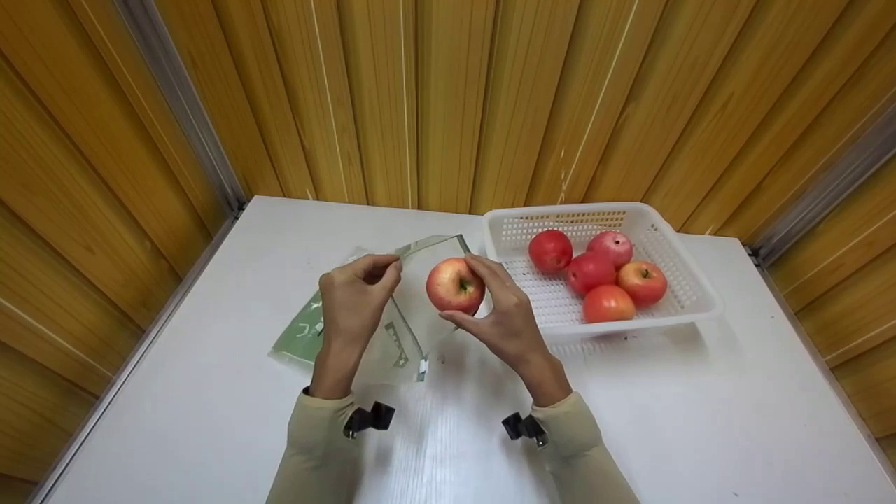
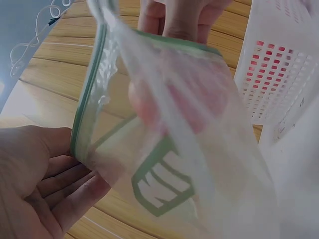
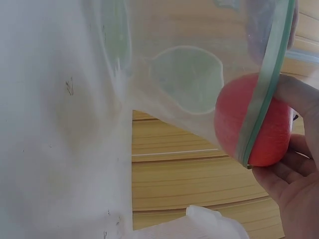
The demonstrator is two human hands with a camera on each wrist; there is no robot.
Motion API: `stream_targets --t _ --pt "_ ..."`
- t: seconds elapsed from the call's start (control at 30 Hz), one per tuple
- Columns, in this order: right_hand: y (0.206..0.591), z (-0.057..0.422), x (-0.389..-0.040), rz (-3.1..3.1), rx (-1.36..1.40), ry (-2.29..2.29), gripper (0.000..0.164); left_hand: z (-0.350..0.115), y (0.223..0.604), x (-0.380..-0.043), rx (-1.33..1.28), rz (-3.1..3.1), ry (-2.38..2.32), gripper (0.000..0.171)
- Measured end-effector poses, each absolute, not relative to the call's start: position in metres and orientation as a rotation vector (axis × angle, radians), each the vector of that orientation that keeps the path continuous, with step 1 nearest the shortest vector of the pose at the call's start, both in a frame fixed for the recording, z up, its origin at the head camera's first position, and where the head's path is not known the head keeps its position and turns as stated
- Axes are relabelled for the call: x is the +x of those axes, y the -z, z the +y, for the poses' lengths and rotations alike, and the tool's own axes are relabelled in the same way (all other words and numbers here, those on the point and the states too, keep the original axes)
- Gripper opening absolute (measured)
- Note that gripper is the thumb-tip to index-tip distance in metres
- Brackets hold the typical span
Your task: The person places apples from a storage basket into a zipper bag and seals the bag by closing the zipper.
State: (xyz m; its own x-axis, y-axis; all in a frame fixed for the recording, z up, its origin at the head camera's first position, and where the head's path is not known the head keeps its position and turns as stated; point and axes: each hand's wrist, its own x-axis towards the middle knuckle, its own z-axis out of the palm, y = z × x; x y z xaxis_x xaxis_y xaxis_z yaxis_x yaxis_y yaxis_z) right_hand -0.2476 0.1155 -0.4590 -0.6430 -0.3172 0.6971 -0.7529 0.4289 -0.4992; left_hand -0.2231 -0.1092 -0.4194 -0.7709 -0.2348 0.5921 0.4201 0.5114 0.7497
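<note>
A red-and-yellow apple (image 1: 453, 285) is gripped between the thumb and fingers of my right hand (image 1: 514, 318). It is at the mouth of a clear zip bag (image 2: 162, 181) with a green seal strip and green print. In the right wrist view, the strip crosses in front of the apple (image 3: 234, 112), part of which shows through the film. My left hand (image 1: 355, 297) pinches the bag's rim on the opposite side, and the mouth is spread apart. The left wrist view shows the apple only blurred through the film.
To the right stands a white perforated plastic basket (image 1: 630, 327) with several red apples (image 1: 591, 271) in it. A green-printed plastic sheet or packet (image 1: 301, 339) lies on the white table (image 1: 175, 392), left of the bag. Wood-look panels (image 1: 448, 105) rise behind the table.
</note>
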Motion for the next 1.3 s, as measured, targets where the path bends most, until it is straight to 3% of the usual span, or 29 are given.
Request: stream_targets --t 0.67,1.3 --pt "0.463 0.11 -0.25 -2.337 0.838 -1.147 0.077 -0.104 0.425 -0.227 -0.056 -2.003 1.574 0.009" --pt "0.463 0.119 -0.252 -2.32 0.745 -1.157 0.052 -0.116 0.429 -0.233 -0.083 -1.81 1.558 0.009"
